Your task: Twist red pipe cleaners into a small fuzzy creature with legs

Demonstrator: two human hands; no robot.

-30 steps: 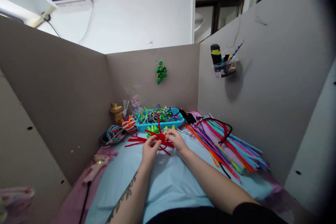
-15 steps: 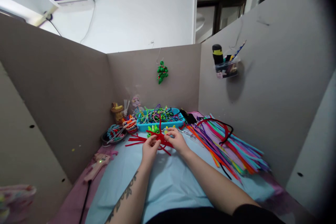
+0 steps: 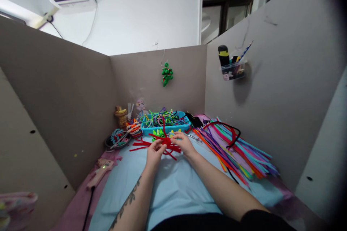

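Note:
A bundle of red pipe cleaners (image 3: pixel 168 143) is held above the blue cloth (image 3: pixel 173 180), its stems fanning out to the left, right and upward. My left hand (image 3: pixel 155 150) pinches its middle between thumb and fingers. On the other side, my right hand (image 3: pixel 183 143) grips the same red piece with bent fingers. Just behind the hands sit a small green figure (image 3: pixel 158 134) and a yellow one, both partly covered.
A blue tray (image 3: pixel 166 130) of tangled pipe cleaners stands at the back. Loose coloured pipe cleaners (image 3: pixel 238 151) spread at the right, near scissors (image 3: pixel 193 137). A pink glue gun (image 3: pixel 101 174) and a dark bowl (image 3: pixel 117 145) lie left. Grey panels surround the table.
My right hand has shifted slightly on the red pipe cleaners, and the upright stem leans a little further left. My left hand stays at the middle of the piece.

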